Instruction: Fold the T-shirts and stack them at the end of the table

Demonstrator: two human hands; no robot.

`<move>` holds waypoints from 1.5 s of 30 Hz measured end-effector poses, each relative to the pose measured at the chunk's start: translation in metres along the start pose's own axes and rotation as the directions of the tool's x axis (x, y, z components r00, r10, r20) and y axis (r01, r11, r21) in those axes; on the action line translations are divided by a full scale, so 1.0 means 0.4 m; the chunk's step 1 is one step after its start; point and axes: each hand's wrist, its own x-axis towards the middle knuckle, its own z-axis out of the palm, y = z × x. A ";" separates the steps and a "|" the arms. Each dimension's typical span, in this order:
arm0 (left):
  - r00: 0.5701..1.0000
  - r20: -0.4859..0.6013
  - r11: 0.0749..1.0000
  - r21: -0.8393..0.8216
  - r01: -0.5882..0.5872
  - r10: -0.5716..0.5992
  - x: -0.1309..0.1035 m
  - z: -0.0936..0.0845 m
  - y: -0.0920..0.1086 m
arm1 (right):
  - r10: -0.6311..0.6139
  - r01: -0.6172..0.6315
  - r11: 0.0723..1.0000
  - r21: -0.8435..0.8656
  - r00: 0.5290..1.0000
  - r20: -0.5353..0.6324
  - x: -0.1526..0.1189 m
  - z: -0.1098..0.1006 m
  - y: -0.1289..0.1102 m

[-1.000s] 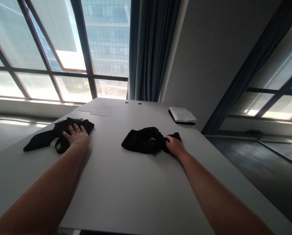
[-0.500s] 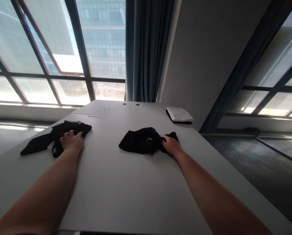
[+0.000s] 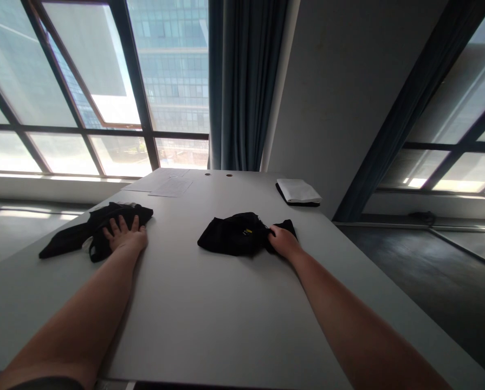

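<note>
Head view: rests left hand [image 3: 125,236], spread flat, on crumpled black fabric [image 3: 94,225]. With right hand [image 3: 283,242], grips bunched black cloth [image 3: 231,237] near its right end, on white table [image 3: 209,309]

no readable text, tiny yellow and white marks [image 3: 247,232] on the black cloth [image 3: 226,237] in the right hand [image 3: 283,241], too small to read, faint illegible print on paper sheets [image 3: 170,187] across the bench [image 3: 226,309]

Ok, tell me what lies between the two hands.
White tabletop, then the yellow-marked black cloth that the right hand holds, as the head view shows.
</note>
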 end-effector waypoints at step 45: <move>0.794 0.025 0.794 -0.038 -0.607 0.608 -0.132 -0.060 0.190 | 0.129 -0.129 0.968 -0.216 0.992 -0.016 -0.001 0.015 0.025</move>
